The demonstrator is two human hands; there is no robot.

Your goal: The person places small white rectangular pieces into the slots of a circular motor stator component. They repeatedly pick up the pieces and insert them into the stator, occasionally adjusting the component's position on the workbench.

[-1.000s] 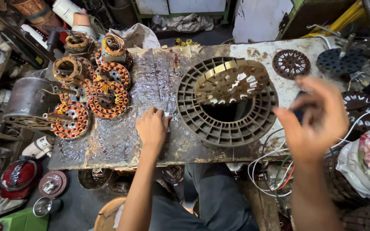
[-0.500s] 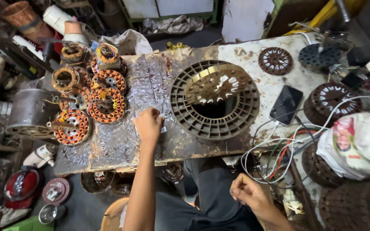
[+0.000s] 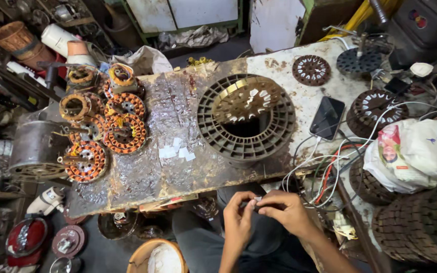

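Your worn workbench (image 3: 142, 177) fills the middle of the view, its top scratched and stained. At its centre sits the big round slotted plastic grille (image 3: 246, 120), with a smaller metal stator core (image 3: 247, 97) lying on top of it. At nine o'clock from the grille you have a cluster of copper-wound stators (image 3: 108, 129) with orange windings, packed side by side along the bench's left edge. At three o'clock, well apart from the grille, a white plastic bag (image 3: 421, 151) rests among loose wires (image 3: 330, 172). A dark phone (image 3: 327, 118) lies face up between the grille and the bag. A few small white paper slips (image 3: 176, 150) lie just beside the grille at eight o'clock. At six o'clock, below the bench edge and over your lap, your left hand (image 3: 238, 220) and right hand (image 3: 284, 210) meet fingertip to fingertip, both pinching a small pale piece (image 3: 257, 199); it is too small to tell what it is.
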